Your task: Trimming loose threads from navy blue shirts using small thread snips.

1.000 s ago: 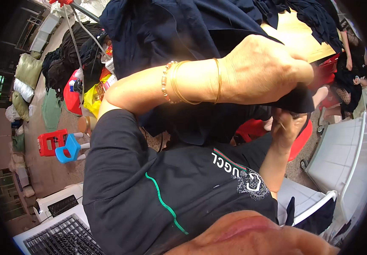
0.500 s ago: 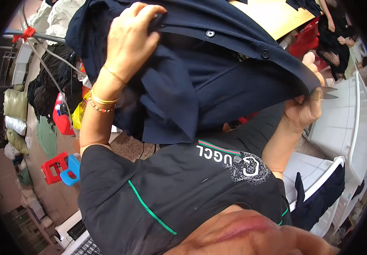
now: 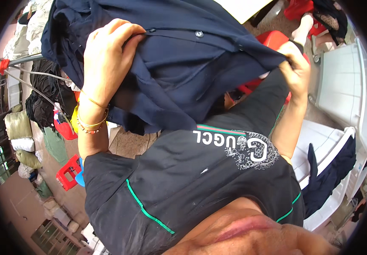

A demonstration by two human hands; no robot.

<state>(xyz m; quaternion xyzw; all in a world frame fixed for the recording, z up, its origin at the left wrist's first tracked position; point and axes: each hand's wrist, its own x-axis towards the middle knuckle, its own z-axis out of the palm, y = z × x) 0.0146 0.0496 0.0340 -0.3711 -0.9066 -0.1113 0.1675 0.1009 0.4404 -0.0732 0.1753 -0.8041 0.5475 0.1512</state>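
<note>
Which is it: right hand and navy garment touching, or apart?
Touching: the head view shows the right hand gripping the garment by its edge.

Deep navy runs all over the garment (image 3: 183,72), plain between the left hand (image 3: 109,59) and the right hand (image 3: 296,70), and there's a pale glint off a dark button (image 3: 198,34) right of the left hand! Gold now, on the bangles (image 3: 94,103) at the left wrist, with pale and reddish beads on the bracelet (image 3: 90,131) just below. Below both hands, a black shirt (image 3: 158,178): green piping (image 3: 143,208), a green-and-pink striped band (image 3: 221,128), a speckled white print (image 3: 255,148). Bright red on the seat (image 3: 272,40) beside the right hand, white on the bin (image 3: 341,80) farther right!
</note>
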